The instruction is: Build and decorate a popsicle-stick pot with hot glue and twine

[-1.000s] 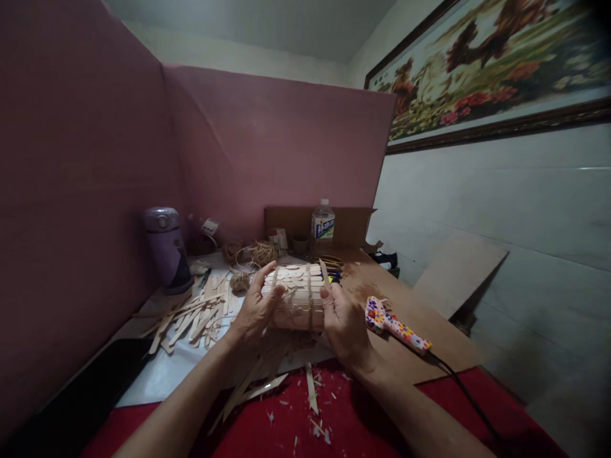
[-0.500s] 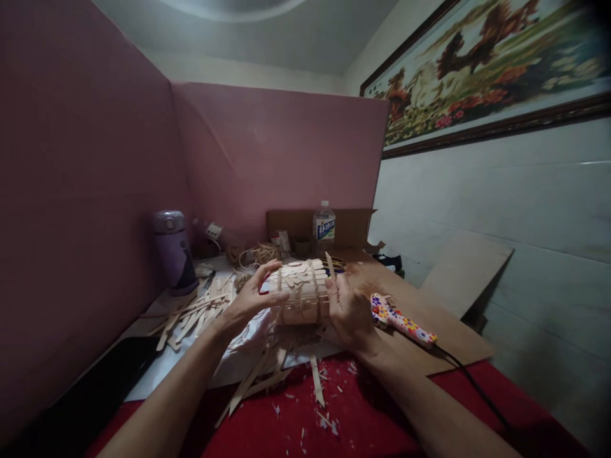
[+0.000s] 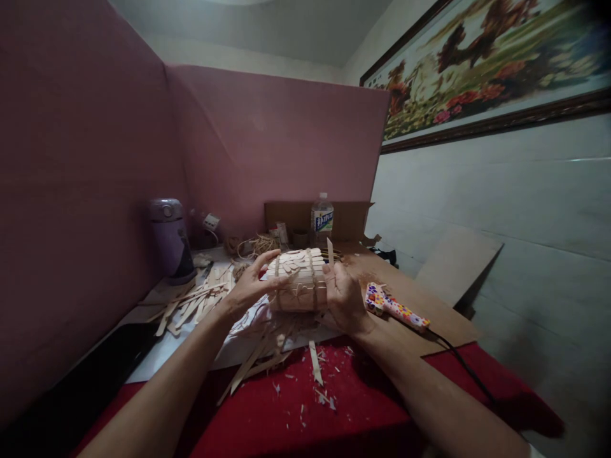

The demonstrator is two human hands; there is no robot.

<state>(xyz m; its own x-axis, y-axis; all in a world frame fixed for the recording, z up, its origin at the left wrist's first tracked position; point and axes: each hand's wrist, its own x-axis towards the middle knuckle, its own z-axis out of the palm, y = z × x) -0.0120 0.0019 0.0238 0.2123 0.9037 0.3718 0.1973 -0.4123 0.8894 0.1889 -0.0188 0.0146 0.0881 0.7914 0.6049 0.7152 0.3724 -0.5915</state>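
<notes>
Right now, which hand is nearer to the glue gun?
Right. The right hand is just left of the glue gun, gripping a stick; the left hand is farther off, on the far side of the wooden cylinder.

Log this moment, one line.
left hand: holding cylinder | right hand: holding stick at cylinder's right end | glue gun: lying on brown board | bottle: upright, behind

Dim, wide-angle warped; pale glare on the flat grey ceiling (image 3: 267,38), shadow along near edge of the red cloth-covered table (image 3: 372,397)
</notes>
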